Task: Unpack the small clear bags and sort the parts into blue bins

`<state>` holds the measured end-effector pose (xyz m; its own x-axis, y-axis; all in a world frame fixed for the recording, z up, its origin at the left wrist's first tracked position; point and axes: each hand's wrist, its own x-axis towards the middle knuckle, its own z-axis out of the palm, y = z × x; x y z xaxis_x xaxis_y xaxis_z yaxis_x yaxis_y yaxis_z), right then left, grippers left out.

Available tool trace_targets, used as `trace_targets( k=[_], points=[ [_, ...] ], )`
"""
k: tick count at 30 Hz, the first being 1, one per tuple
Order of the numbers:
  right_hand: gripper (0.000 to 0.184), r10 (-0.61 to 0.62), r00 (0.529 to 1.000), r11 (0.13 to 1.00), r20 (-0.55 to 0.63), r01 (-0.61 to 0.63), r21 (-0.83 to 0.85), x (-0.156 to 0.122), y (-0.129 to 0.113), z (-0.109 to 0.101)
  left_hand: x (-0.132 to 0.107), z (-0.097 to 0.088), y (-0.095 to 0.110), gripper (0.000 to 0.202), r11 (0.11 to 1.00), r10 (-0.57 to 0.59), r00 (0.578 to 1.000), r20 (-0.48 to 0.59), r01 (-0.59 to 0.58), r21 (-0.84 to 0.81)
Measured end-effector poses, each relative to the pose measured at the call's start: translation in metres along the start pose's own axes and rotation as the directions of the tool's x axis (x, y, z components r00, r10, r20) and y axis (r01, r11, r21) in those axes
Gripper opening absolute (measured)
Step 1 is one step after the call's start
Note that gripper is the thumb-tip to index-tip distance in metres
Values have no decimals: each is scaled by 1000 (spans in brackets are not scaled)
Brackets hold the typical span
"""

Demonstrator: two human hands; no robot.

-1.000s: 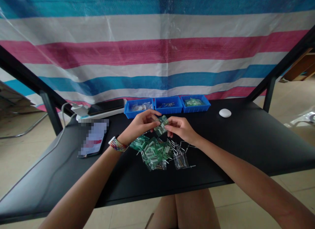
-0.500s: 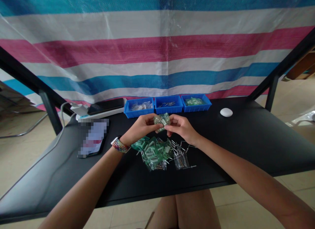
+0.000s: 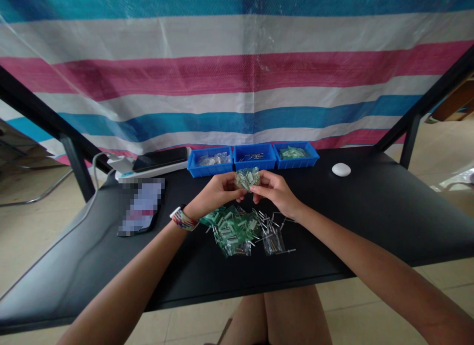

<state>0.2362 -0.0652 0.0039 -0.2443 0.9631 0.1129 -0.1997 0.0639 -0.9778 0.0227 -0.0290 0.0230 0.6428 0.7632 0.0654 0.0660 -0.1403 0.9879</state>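
Note:
Both hands hold one small clear bag of green parts above the black table. My left hand, with a beaded band at the wrist, pinches the bag's left edge. My right hand pinches its right edge. Below them lies a pile of similar green-part bags with loose metal pins beside it and a small clear bag of pins.
Three blue bins stand in a row at the table's back: one with clear bags, one with pins, one with green parts. A phone, a power strip and a white round object also lie on the table.
Both hands have lifted the small bag a little higher and farther from me, and turned it to face flatter toward the camera.

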Motion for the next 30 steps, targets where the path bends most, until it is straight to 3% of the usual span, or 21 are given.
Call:
trace_targets(
  k=[4,17,22,25,28,30],
  points=[
    [34,23,1000,1000,10,-23,12,-1,0,0,-1,2,5,30,1000,9,1000,3,-9,2],
    [31,-105,994,989,-41,100,-110,1,-1,-4,-3,2,9,24,997,-14,998,-54,18,81],
    [24,-231,963,960,-140,203,-190,-2,-5,-5,-4,2,10,48,983,-69,986,-149,92,159],
    [15,-371,919,898,-134,318,-305,-5,-7,-5,-2,2,6,53,990,-138,987,-83,137,-15],
    [7,-522,852,753,-47,434,-494,-8,-8,-5,0,4,3,52,955,-152,988,-10,144,-259],
    [11,-585,811,657,9,480,-581,-9,-9,-4,0,5,3,47,933,-140,990,-3,131,-334]
  ],
)
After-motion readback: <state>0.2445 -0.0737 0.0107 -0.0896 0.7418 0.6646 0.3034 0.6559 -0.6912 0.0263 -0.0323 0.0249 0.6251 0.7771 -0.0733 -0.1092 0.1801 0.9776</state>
